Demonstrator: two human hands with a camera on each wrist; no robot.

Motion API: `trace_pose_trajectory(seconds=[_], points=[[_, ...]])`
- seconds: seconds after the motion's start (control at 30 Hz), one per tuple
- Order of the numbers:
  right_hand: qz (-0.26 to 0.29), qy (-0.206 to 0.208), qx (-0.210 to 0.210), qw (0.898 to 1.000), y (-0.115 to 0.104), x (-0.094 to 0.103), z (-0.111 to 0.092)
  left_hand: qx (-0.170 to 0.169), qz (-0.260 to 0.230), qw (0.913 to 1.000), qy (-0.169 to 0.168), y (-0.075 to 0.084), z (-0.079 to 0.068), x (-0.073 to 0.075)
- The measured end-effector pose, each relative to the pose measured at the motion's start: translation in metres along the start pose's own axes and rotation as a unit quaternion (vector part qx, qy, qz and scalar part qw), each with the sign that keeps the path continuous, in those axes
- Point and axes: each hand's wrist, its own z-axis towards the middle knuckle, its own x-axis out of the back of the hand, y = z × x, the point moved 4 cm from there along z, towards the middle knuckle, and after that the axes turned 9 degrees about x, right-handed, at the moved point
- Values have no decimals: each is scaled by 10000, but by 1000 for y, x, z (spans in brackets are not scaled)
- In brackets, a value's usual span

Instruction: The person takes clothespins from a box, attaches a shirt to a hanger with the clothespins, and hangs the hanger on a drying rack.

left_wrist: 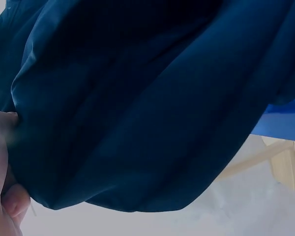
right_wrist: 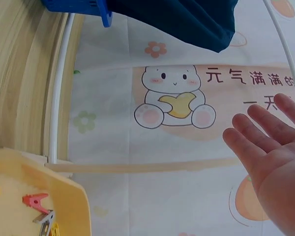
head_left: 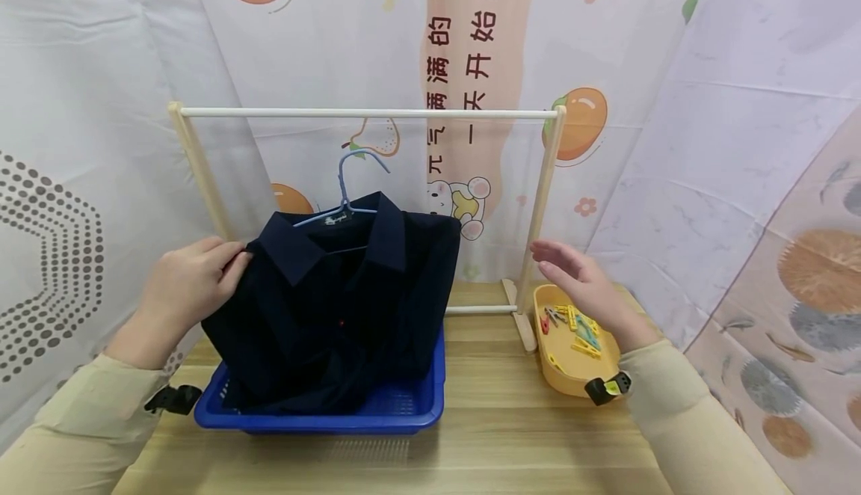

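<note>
A dark navy collared shirt (head_left: pixel 336 308) hangs on a light blue hanger (head_left: pixel 345 181), its lower part down in a blue plastic basket (head_left: pixel 323 424). My left hand (head_left: pixel 195 278) pinches the shirt at its left shoulder; in the left wrist view the thumb and fingers show at the edge of the dark cloth (left_wrist: pixel 137 123). The hanger's hook stands up bare, below the rack's white top bar (head_left: pixel 370 114). My right hand (head_left: pixel 581 278) is held in the air by the rack's right post, fingers extended; its palm (right_wrist: pixel 290 167) shows bare in the right wrist view.
A yellow tub (head_left: pixel 572 383) with several colored clothespins (head_left: pixel 587 334) stands on the wooden table (head_left: pixel 498 420) at the right, beside the rack's foot (head_left: pixel 523 330). Behind the rack hangs a printed curtain (head_left: pixel 625 46); more cloth covers both sides.
</note>
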Motion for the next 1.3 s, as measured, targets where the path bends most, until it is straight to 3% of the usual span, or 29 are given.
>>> trace_pose_trajectory(seconds=[0.67, 1.03, 1.3], points=[[-685, 188, -215, 9972, 1, 34, -12, 230, -46, 9997, 52, 7, 11, -3], [-1038, 255, -614, 9924, 13, 51, -19, 349, -102, 9993, 47, 13, 16, -7], [-1025, 318, -592, 9925, 21, 59, -18, 250, -161, 9996, 26, 16, 17, -11]])
